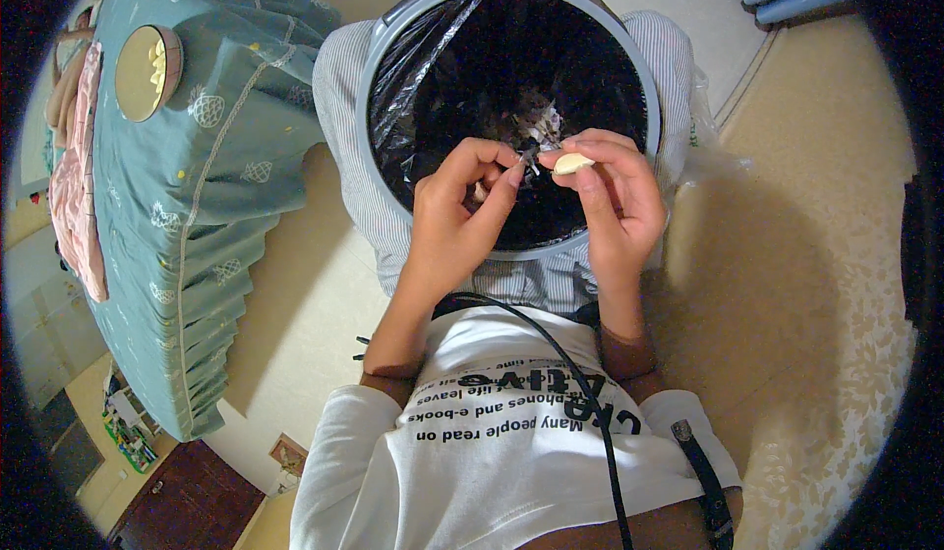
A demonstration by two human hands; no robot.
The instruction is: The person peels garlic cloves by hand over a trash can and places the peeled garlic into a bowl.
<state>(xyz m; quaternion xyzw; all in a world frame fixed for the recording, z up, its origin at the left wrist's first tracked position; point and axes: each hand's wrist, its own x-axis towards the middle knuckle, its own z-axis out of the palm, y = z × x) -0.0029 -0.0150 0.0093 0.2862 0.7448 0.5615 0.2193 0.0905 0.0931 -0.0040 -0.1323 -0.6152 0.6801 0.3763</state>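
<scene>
A peeled, cream-coloured garlic clove (574,164) is pinched between the thumb and fingers of my right hand (623,196). Just to its left, my left hand (464,211) has thumb and forefinger tips together, the other fingers curled under. Something small and brownish shows in that curl, too unclear to name. Both hands are over a round grey bin (363,108) lined with a black plastic bag (435,56). Pale and purplish scraps that look like garlic skins (546,124) lie inside the bin. A bowl (133,71) on the bed at the left holds several peeled cloves (157,63).
The bin stands between my knees in striped trousers (346,108). A bed with a green pineapple-print cover (221,152) is at my left, with pink cloth (77,181) on it. A clear plastic bag (708,152) lies right of the bin. A black cord (590,395) crosses my shirt.
</scene>
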